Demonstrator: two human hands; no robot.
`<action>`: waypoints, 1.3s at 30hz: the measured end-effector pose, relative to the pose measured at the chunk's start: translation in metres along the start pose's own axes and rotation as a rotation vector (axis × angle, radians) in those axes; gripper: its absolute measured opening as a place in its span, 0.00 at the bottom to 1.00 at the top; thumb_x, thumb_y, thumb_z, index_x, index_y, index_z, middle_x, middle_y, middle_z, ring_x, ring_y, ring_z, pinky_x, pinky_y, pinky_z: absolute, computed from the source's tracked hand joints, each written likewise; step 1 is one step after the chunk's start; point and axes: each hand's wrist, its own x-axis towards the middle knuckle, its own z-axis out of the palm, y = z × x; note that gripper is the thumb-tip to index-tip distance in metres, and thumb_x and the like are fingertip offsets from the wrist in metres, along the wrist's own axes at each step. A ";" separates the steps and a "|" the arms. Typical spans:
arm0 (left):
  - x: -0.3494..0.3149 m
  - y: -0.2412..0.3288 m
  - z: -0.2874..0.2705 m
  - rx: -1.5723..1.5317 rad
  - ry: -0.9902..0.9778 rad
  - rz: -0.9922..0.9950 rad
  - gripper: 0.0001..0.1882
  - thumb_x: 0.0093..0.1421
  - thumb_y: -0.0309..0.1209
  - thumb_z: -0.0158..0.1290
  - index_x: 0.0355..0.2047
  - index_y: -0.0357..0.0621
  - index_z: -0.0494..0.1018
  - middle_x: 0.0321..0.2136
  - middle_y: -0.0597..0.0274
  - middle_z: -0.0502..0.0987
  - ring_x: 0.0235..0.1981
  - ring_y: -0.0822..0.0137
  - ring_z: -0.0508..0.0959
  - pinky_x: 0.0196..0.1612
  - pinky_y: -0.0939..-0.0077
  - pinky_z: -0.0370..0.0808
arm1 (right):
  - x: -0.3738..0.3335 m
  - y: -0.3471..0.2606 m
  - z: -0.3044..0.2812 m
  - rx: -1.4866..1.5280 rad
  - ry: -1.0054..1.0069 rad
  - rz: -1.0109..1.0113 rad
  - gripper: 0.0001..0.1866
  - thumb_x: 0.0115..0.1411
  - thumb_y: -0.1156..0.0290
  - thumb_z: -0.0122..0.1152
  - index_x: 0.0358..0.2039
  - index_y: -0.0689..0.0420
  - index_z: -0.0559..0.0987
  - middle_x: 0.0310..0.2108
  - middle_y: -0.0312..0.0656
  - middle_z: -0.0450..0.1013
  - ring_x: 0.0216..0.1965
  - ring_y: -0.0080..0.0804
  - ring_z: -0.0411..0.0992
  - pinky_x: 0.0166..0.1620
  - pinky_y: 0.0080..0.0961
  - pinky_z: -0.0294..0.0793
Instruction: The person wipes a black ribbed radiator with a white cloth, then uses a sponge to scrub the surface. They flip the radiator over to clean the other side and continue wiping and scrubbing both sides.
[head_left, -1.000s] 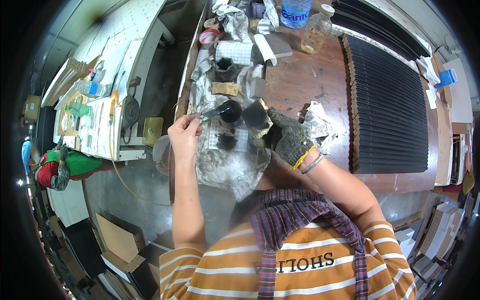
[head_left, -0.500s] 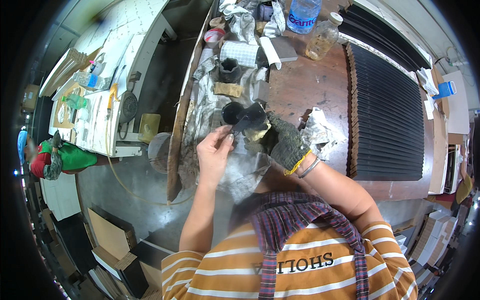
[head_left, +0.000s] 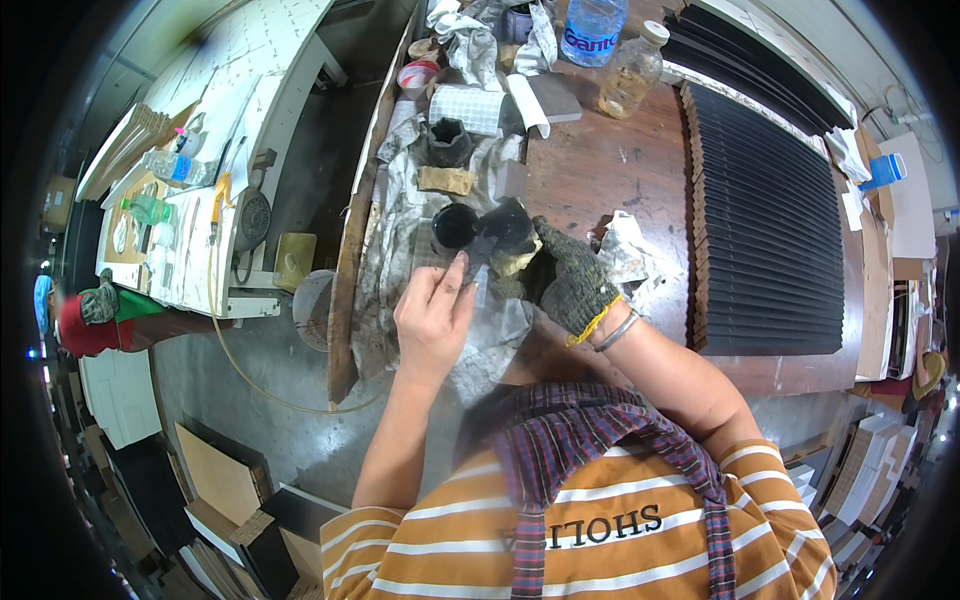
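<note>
My bare left hand (head_left: 437, 312) is closed, its fingertips at the near end of a thin black strip (head_left: 484, 246), which is partly blurred. The strip's far end lies against a black-faced, cream-coloured sponge-like block (head_left: 516, 262). My right hand (head_left: 572, 280), in a dark knit glove with a yellow cuff, is wrapped round that block's right side; the glove hides part of it. Just left of the block stands a round black cup (head_left: 455, 228) with a dark inside. Stained, crumpled cloth (head_left: 490, 335) lies beneath these things.
Beyond the cup are a tan block (head_left: 446, 180), a dark jagged-rimmed pot (head_left: 449, 143) and a paper roll (head_left: 466, 108). A bottle (head_left: 594, 30) and a jar (head_left: 631, 72) stand at the back. Black slats (head_left: 770, 220) are stacked right, beside crumpled paper (head_left: 640, 250).
My left hand has shifted slightly down and turned, its index finger now straighter toward the cup. My right hand keeps its grip. The whole view has moved a little.
</note>
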 end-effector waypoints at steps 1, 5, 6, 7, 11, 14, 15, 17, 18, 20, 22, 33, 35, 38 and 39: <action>-0.001 -0.002 0.001 -0.007 0.012 0.027 0.21 0.56 0.20 0.64 0.52 0.38 0.81 0.30 0.56 0.73 0.27 0.61 0.75 0.30 0.69 0.73 | -0.001 0.000 -0.001 -0.015 0.009 -0.011 0.19 0.76 0.64 0.49 0.60 0.59 0.75 0.56 0.43 0.77 0.56 0.35 0.75 0.64 0.31 0.72; -0.003 -0.012 0.002 -0.008 0.030 -0.069 0.18 0.55 0.19 0.64 0.48 0.37 0.82 0.29 0.56 0.74 0.25 0.60 0.76 0.29 0.67 0.75 | -0.005 0.001 -0.002 -0.146 0.126 -0.024 0.18 0.76 0.65 0.47 0.60 0.60 0.74 0.56 0.44 0.77 0.56 0.38 0.75 0.62 0.34 0.75; -0.003 -0.015 0.001 -0.004 0.027 -0.079 0.17 0.55 0.19 0.63 0.47 0.36 0.82 0.29 0.56 0.74 0.24 0.60 0.76 0.29 0.67 0.75 | -0.005 0.002 -0.003 -0.156 0.151 -0.030 0.19 0.76 0.65 0.46 0.60 0.61 0.74 0.56 0.45 0.77 0.56 0.38 0.75 0.62 0.34 0.75; -0.003 -0.016 0.001 0.001 0.025 -0.090 0.16 0.56 0.19 0.63 0.46 0.36 0.82 0.29 0.56 0.74 0.24 0.60 0.76 0.29 0.67 0.75 | -0.006 0.002 -0.003 -0.165 0.152 -0.039 0.19 0.77 0.65 0.46 0.60 0.61 0.74 0.56 0.45 0.77 0.55 0.39 0.76 0.62 0.35 0.75; -0.005 -0.010 0.000 -0.072 0.120 -0.200 0.12 0.58 0.17 0.60 0.43 0.33 0.82 0.29 0.53 0.76 0.23 0.59 0.77 0.27 0.68 0.74 | -0.004 0.003 -0.008 -0.109 0.204 -0.066 0.19 0.77 0.64 0.44 0.61 0.59 0.73 0.56 0.45 0.76 0.55 0.41 0.76 0.60 0.40 0.76; -0.008 0.000 0.002 -0.282 0.118 -0.330 0.08 0.62 0.17 0.59 0.42 0.29 0.81 0.30 0.54 0.79 0.25 0.68 0.80 0.28 0.74 0.76 | -0.004 0.000 -0.011 -0.116 0.196 -0.032 0.19 0.77 0.64 0.44 0.62 0.57 0.73 0.57 0.45 0.76 0.55 0.41 0.76 0.60 0.43 0.77; -0.010 0.003 0.003 -0.380 0.136 -0.367 0.08 0.62 0.17 0.58 0.42 0.28 0.81 0.31 0.55 0.80 0.25 0.70 0.80 0.28 0.74 0.77 | -0.005 0.000 -0.012 -0.119 0.180 -0.029 0.20 0.77 0.64 0.44 0.62 0.57 0.73 0.57 0.45 0.76 0.55 0.41 0.76 0.60 0.44 0.76; -0.010 0.005 0.007 -0.547 0.069 -0.504 0.08 0.65 0.19 0.57 0.43 0.27 0.80 0.31 0.58 0.80 0.25 0.73 0.80 0.29 0.78 0.77 | -0.006 0.000 -0.012 -0.126 0.148 -0.021 0.20 0.77 0.63 0.44 0.63 0.57 0.72 0.57 0.45 0.76 0.56 0.42 0.76 0.60 0.46 0.76; -0.009 0.004 0.009 -0.620 0.058 -0.617 0.08 0.66 0.20 0.57 0.43 0.27 0.80 0.31 0.58 0.80 0.25 0.73 0.80 0.29 0.79 0.77 | -0.007 0.000 -0.012 -0.171 0.157 -0.024 0.20 0.77 0.64 0.43 0.63 0.57 0.73 0.57 0.44 0.76 0.55 0.39 0.76 0.60 0.42 0.76; -0.008 0.001 0.014 -0.776 0.033 -0.801 0.08 0.69 0.23 0.56 0.43 0.29 0.81 0.29 0.60 0.80 0.24 0.73 0.80 0.29 0.80 0.77 | -0.008 0.002 -0.011 -0.266 0.164 -0.031 0.20 0.76 0.65 0.42 0.62 0.59 0.73 0.57 0.42 0.75 0.55 0.34 0.75 0.59 0.33 0.76; -0.006 -0.003 0.018 -0.875 0.131 -0.824 0.08 0.69 0.24 0.56 0.43 0.30 0.81 0.28 0.60 0.80 0.24 0.73 0.79 0.29 0.79 0.77 | -0.009 0.004 -0.010 -0.261 0.204 -0.041 0.20 0.75 0.64 0.43 0.62 0.58 0.73 0.57 0.43 0.75 0.55 0.35 0.75 0.58 0.33 0.76; -0.010 0.009 0.031 -0.765 0.105 -0.775 0.08 0.70 0.26 0.55 0.39 0.32 0.79 0.25 0.62 0.78 0.20 0.74 0.76 0.26 0.79 0.76 | -0.012 0.008 -0.015 -0.156 0.167 -0.045 0.21 0.76 0.64 0.43 0.63 0.60 0.71 0.58 0.45 0.74 0.58 0.38 0.74 0.62 0.39 0.73; -0.009 0.009 0.032 -0.801 0.199 -0.711 0.08 0.70 0.26 0.55 0.39 0.32 0.79 0.25 0.63 0.78 0.20 0.74 0.76 0.26 0.79 0.76 | -0.013 0.009 -0.018 -0.044 0.154 -0.072 0.20 0.74 0.67 0.46 0.62 0.61 0.72 0.58 0.48 0.75 0.58 0.41 0.74 0.64 0.42 0.74; -0.007 0.007 0.032 -0.775 0.058 -0.787 0.08 0.70 0.27 0.57 0.39 0.32 0.80 0.26 0.63 0.79 0.21 0.75 0.77 0.26 0.80 0.75 | -0.015 0.008 -0.019 -0.231 0.254 -0.102 0.20 0.74 0.67 0.48 0.61 0.62 0.73 0.57 0.47 0.75 0.57 0.41 0.75 0.63 0.42 0.74; -0.007 0.007 0.032 -0.764 -0.010 -0.841 0.09 0.69 0.27 0.57 0.39 0.32 0.80 0.26 0.63 0.79 0.21 0.75 0.78 0.26 0.80 0.75 | -0.016 0.008 -0.019 -0.205 0.230 -0.089 0.20 0.74 0.67 0.48 0.61 0.62 0.73 0.57 0.47 0.76 0.57 0.41 0.75 0.63 0.42 0.74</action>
